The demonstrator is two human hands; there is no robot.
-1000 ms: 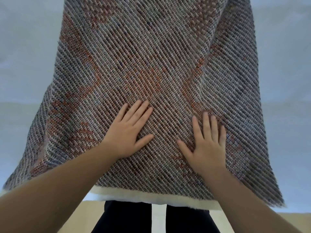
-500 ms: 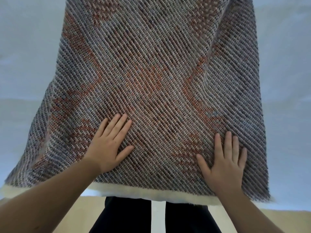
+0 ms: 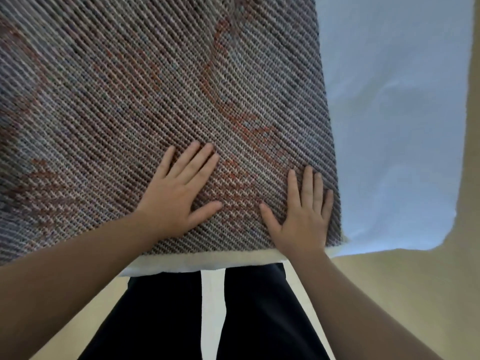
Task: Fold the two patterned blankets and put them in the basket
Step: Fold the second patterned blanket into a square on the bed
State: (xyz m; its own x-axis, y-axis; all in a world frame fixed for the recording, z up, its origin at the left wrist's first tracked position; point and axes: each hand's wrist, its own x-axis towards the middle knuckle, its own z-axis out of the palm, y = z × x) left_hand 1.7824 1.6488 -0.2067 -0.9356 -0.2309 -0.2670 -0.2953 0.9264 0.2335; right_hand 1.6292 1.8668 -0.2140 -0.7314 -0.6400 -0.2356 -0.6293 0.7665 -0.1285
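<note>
Fingers [image 3: 193,162] on the left hand [image 3: 174,196] are lying straight and close together, thumb splayed, pressing flat on the patterned blanket [image 3: 161,94]; the right hand [image 3: 301,214] is doing the same, its fingers [image 3: 307,183] straight and slightly fanned, sitting just inside the cloth's right edge. Under and ahead of both sets of fingertips the blanket is stretching away, spread flat and filling most of the view, a thick diagonal weave in grey, brown and rust-orange motifs, ribbed and coarse-looking. Beneath it, out past the right fingers, a pale blue sheet [image 3: 389,126] is covering the bed or table, smooth with faint creases. Back behind the wrists, a cream fleecy edge [image 3: 207,261] is peeking out along the near hem, suggesting a soft backing. Judging by that bulk, this one is going to handle soft, floppy and fairly weighty, grippy rather than slippery, nothing fragile about it. Best hold looks like pinching the two near corners at the hem, either side of the hands, and carrying them forward. No basket is showing anywhere.
</note>
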